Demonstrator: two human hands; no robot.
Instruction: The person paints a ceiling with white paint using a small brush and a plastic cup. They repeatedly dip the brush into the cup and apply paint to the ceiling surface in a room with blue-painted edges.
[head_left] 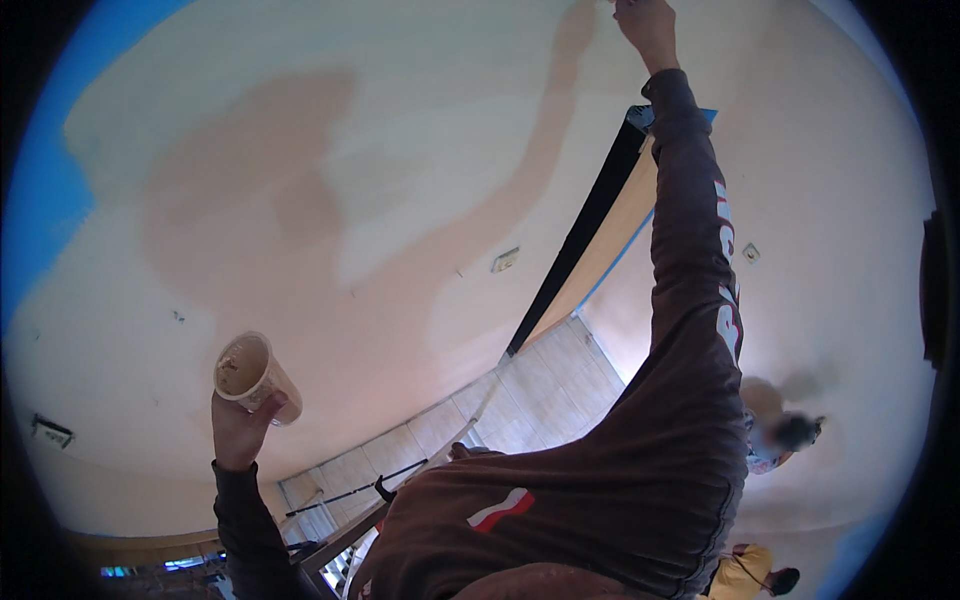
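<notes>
My left hand point(236, 432) is wrapped round a pale plastic cup point(281, 392), with the thumb along its side. The cup is tilted, so its open mouth shows smears and brownish residue on the inner wall. High overhead, at the upper edge of the picture, my right hand point(648, 28) is closed close to the pale wall point(420, 180). Whatever it grips is cut off by the frame and cannot be made out. Shadows of my arm and body fall across the wall.
Blue paint point(45, 190) covers the wall's far left. A wall outlet point(505, 261) sits left of a dark-edged doorway point(580, 235). Below are floor tiles point(540, 385) and a ladder-like frame point(345, 535). One person point(765, 445) and another in yellow point(742, 572) are at lower right.
</notes>
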